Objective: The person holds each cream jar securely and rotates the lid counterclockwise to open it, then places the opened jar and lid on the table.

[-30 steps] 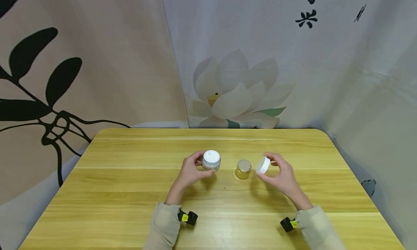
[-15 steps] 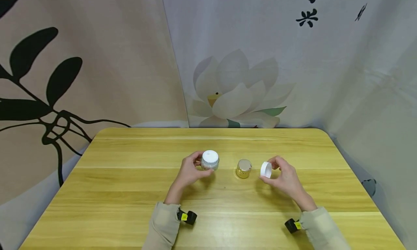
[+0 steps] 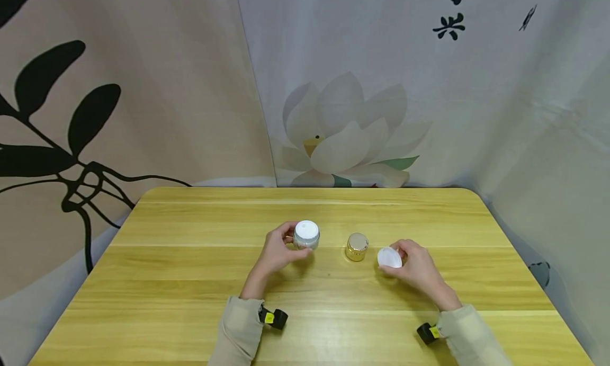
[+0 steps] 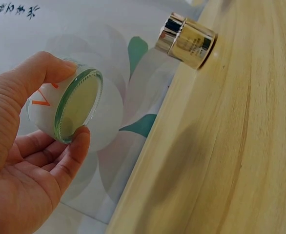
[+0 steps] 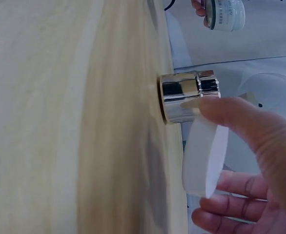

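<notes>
In the head view my left hand (image 3: 280, 249) grips a glass jar (image 3: 306, 235) with a white top, held above the table. The left wrist view shows its clear, thick base and orange lettering on the side of the jar (image 4: 57, 105), between thumb and fingers. My right hand (image 3: 418, 265) pinches a white round lid (image 3: 389, 257) by its edge, hollow side turned up. In the right wrist view the lid (image 5: 202, 158) is seen edge-on, with the thumb above and fingers below. A shiny gold jar (image 3: 356, 247) stands upright on the table between both hands, touched by neither.
The wooden table (image 3: 190, 281) has a back edge close behind the jars, with a printed curtain (image 3: 352, 133) hanging beyond it. A black camera (image 3: 276, 318) is strapped to the left wrist and another camera (image 3: 427, 332) to the right.
My right hand has lowered the lid and turned it from edge-on to hollow side up, drawing slightly toward me. The left hand and its jar have shifted only slightly left; the gold jar stays put.
</notes>
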The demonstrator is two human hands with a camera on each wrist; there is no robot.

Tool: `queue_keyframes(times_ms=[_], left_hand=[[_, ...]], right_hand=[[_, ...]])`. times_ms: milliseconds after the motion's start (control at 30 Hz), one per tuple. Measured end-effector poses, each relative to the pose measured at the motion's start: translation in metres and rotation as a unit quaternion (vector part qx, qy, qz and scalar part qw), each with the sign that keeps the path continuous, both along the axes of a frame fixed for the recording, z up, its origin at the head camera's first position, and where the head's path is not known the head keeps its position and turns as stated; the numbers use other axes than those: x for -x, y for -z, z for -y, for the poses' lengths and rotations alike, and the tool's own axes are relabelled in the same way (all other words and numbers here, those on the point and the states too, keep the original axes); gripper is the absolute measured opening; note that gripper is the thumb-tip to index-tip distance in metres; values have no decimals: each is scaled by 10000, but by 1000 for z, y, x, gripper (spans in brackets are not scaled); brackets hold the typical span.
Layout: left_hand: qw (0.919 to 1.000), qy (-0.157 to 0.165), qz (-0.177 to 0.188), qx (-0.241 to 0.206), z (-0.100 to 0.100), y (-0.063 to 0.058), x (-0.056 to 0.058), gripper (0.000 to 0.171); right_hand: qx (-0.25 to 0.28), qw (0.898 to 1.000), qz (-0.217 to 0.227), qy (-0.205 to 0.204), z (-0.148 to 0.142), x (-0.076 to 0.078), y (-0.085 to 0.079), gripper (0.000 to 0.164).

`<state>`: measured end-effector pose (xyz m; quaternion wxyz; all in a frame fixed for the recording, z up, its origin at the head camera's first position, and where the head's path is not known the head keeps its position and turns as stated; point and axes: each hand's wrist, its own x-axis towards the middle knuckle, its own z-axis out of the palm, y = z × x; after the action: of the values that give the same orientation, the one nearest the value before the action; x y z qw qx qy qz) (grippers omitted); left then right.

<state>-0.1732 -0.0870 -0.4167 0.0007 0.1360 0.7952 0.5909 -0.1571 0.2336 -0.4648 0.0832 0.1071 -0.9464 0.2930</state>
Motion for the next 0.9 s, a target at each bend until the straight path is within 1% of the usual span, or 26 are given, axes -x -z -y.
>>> queue_keyframes(times_ms=[233, 400, 633, 733, 900], left_hand=[[10000, 18, -47, -30, 0, 0, 0, 52], [10000, -3, -61, -41, 0, 0, 0, 52], [10000, -59, -56, 20, -1, 0, 0, 52], [9999, -96, -57, 103, -1, 2, 1, 52], [9993, -242, -147, 248, 1, 27, 12, 54]], right_hand=[[-237, 9994, 251, 46, -2, 0, 6, 49], [-338, 9987, 382, 26, -2, 0, 7, 49], [-401, 9983, 429, -20, -1, -1, 7, 50], [-409, 9983, 414, -20, -1, -1, 7, 50], [-363, 9985, 418, -48, 0, -2, 7, 50]])
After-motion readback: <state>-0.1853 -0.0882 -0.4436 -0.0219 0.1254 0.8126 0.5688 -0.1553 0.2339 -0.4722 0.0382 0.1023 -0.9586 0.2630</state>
